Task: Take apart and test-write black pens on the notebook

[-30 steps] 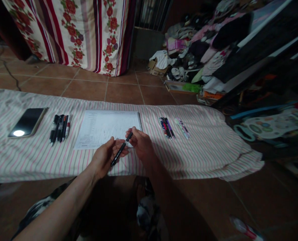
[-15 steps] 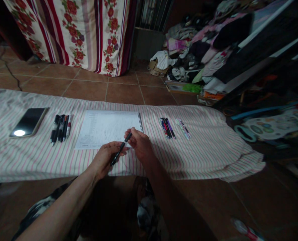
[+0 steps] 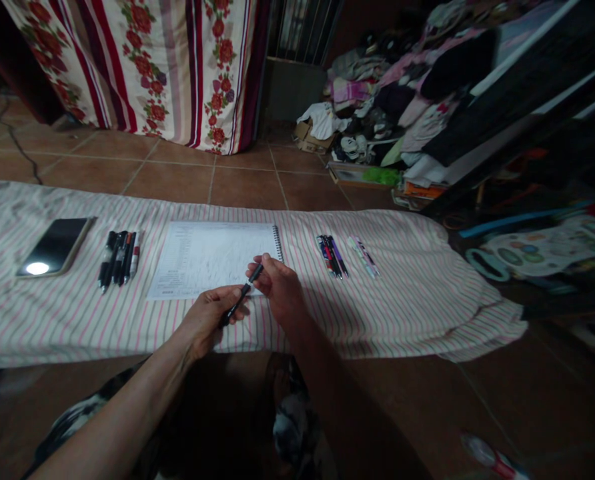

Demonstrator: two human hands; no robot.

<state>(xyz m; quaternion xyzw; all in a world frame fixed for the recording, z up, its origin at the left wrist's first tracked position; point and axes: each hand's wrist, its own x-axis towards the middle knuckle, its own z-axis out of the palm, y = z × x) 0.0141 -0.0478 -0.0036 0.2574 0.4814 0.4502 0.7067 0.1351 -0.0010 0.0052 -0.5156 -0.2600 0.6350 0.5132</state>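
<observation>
My left hand (image 3: 216, 308) is closed round the barrel of a black pen (image 3: 235, 307), held slantwise above the near edge of a spiral notebook (image 3: 212, 253). The fingers of my right hand (image 3: 279, 283) pinch the dark cap (image 3: 256, 272) at the pen's upper end. A short pale section shows between cap and barrel; whether the two are joined I cannot tell. The notebook lies open at a white page with faint print down its left side and scribbles near my hands.
Left of the notebook lie a row of dark pens (image 3: 118, 259) and a phone (image 3: 56, 247) with a bright reflection. To the right are two small groups, dark and purple pens (image 3: 333, 257) and pale pens (image 3: 364, 256). A striped cloth (image 3: 407, 293) covers the low table.
The pale section between cap and barrel looks a little shorter, and the cap and barrel sit closer. The whole view has shifted slightly; the things on the cloth stay in place.
</observation>
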